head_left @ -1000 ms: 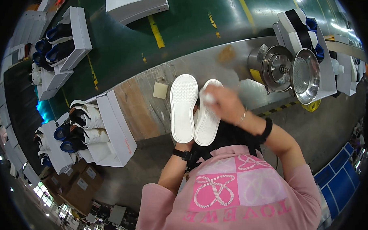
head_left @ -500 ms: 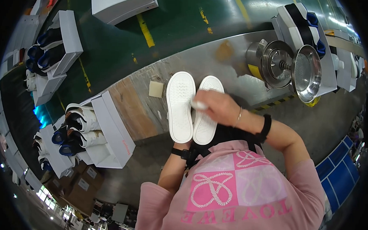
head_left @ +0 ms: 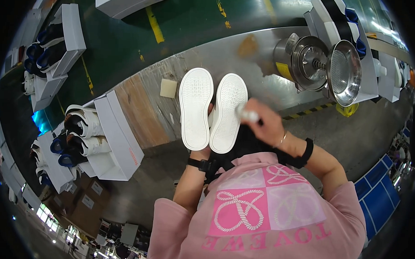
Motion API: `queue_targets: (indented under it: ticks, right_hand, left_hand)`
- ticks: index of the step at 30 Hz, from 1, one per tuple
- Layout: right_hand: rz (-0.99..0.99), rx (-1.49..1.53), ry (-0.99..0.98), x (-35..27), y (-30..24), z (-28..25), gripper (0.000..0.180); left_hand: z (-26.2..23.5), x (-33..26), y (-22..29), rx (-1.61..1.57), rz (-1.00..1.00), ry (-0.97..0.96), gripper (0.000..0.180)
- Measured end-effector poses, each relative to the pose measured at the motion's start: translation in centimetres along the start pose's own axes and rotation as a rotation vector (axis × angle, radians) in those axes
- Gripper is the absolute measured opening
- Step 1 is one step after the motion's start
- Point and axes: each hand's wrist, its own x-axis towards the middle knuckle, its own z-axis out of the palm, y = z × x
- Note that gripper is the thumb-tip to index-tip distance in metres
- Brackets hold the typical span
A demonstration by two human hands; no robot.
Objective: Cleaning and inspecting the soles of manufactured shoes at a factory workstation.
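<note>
A pair of white shoes is held soles up, toward me: the left sole [head_left: 196, 112] and the right sole [head_left: 228, 115] stand side by side with patterned treads. My left hand [head_left: 201, 153] grips the pair from below and behind; most of its fingers are hidden, though a bit of finger shows between the soles. Just right of the right sole, my right hand [head_left: 267, 125] is closed around a small white brush-like tool [head_left: 249, 115], blurred by motion. Its tip is by the sole's edge; whether they touch I cannot tell.
Beyond the soles runs a metal ledge [head_left: 219, 50] with a pale square pad [head_left: 168, 88]. A steel pump dispenser with a dish [head_left: 344, 72] stands at right. Boxed shoes [head_left: 92, 146] sit left on the green conveyor [head_left: 119, 44], and more shoes [head_left: 337, 24] at far right.
My right hand has moved right and slightly down, off the right sole's face to its edge. The soles have spread apart a little at the top. The whole view has shifted slightly.
</note>
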Motion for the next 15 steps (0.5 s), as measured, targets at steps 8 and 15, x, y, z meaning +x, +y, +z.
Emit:
queue_targets:
  ticks: [8, 15]
  right_hand:
    - [-0.379, -0.049, -0.501, -0.3, -3.0, 2.8, 0.038]
    - [-0.255, -0.053, -0.11, 3.1, -1.6, 2.6, 0.039]
  left_hand:
    - [-2.3, 0.7, -1.2, 0.447, 0.251, -0.021, 0.047]
    - [-1.0, 0.9, -1.7, 0.148, 0.215, -0.024, 0.047]
